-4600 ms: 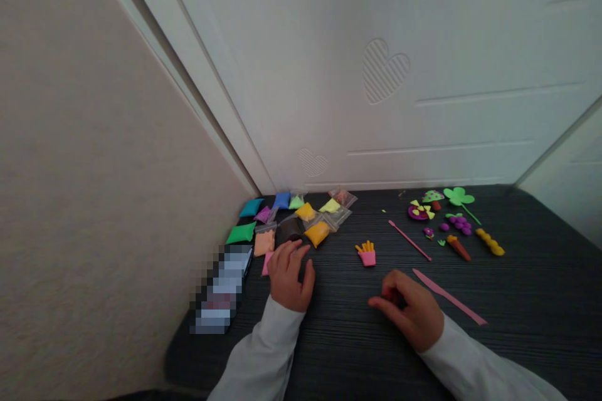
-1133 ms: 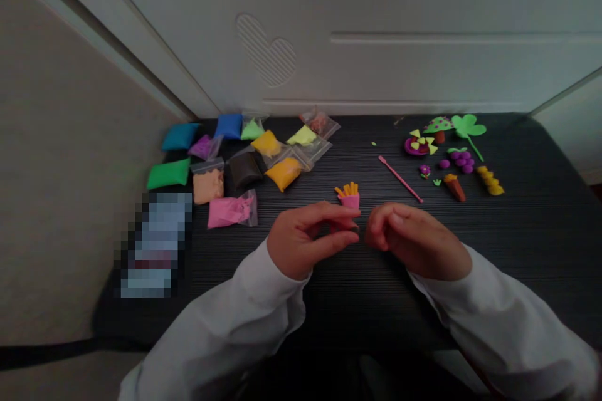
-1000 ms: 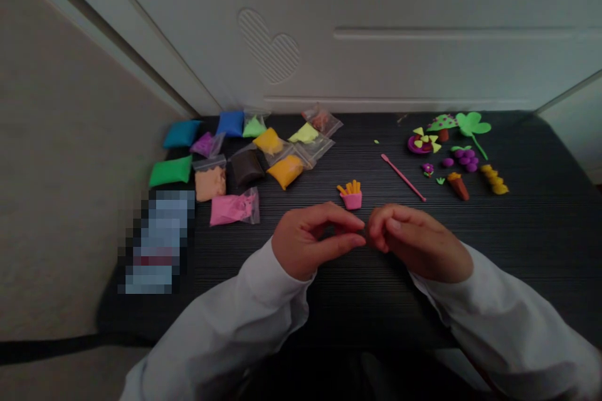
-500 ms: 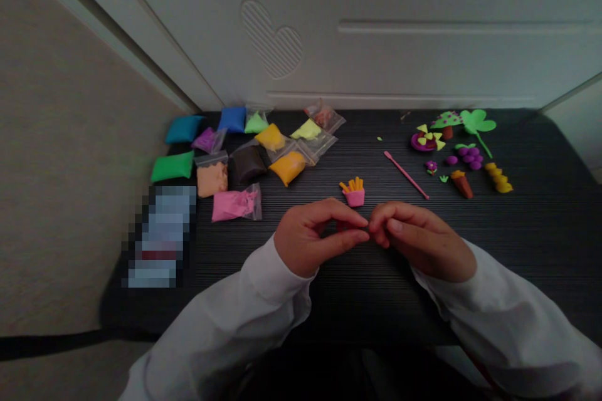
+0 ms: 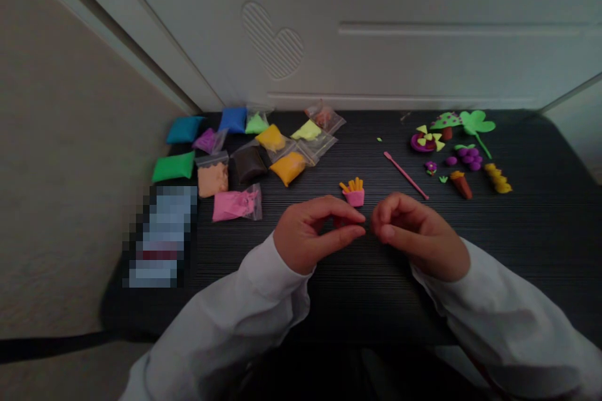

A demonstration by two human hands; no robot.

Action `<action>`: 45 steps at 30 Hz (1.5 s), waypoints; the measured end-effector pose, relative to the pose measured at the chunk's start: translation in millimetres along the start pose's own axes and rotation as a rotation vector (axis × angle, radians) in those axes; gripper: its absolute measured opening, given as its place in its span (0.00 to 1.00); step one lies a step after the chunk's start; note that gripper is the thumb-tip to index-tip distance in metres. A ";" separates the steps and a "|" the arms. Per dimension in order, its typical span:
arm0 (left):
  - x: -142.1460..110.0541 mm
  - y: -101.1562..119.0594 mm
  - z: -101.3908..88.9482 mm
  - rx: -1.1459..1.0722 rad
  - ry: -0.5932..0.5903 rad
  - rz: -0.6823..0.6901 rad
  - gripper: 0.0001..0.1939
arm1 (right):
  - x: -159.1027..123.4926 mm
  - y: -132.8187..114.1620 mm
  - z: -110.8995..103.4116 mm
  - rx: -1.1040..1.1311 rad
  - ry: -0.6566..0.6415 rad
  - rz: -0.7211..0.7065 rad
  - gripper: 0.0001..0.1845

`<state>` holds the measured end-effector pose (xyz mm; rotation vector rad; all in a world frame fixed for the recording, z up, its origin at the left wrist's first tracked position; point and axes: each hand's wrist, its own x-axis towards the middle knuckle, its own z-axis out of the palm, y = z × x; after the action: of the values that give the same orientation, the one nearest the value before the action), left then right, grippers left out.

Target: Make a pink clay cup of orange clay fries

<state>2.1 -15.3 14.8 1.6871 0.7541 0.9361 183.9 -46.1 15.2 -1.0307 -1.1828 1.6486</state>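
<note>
My left hand is above the black table, thumb and forefinger curled toward each other in a pinch. Whatever lies between those tips is too small or dark to make out. Facing it, my right hand has its thumb against its bent fingers; what it pinches is hidden. A narrow gap separates the two hands' fingertips. Just beyond them stands a pink clay box of yellow fries. A thin pink modelling tool lies past my right hand.
Clay packets, including a pink one, a black one and a green one, lie at left near a pixelated phone-like object. At right are clay figures: grapes, a clover, a cone. A white panel rises behind.
Since the earliest frame my hands have come together before the fries, the left one leaving the pink packet. The view has shifted. Just now my right fingers have lifted and shifted their pinch.
</note>
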 end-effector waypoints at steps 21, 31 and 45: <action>9.0 -9.4 -4.8 0.297 -0.135 0.043 0.10 | 8.9 12.4 -2.8 -0.178 0.057 0.116 0.08; 23.9 -29.7 -30.3 -0.048 0.479 -0.198 0.06 | 0.1 37.4 -4.7 -1.237 -0.091 -0.405 0.07; 23.3 -35.8 -16.9 0.233 0.338 -0.267 0.09 | -10.7 33.0 -8.9 -1.344 -0.129 -0.441 0.13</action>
<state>-2.4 22.3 -11.2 1.5889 1.3243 0.9827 190.2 -60.4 -17.0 -1.2397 -2.4761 0.4178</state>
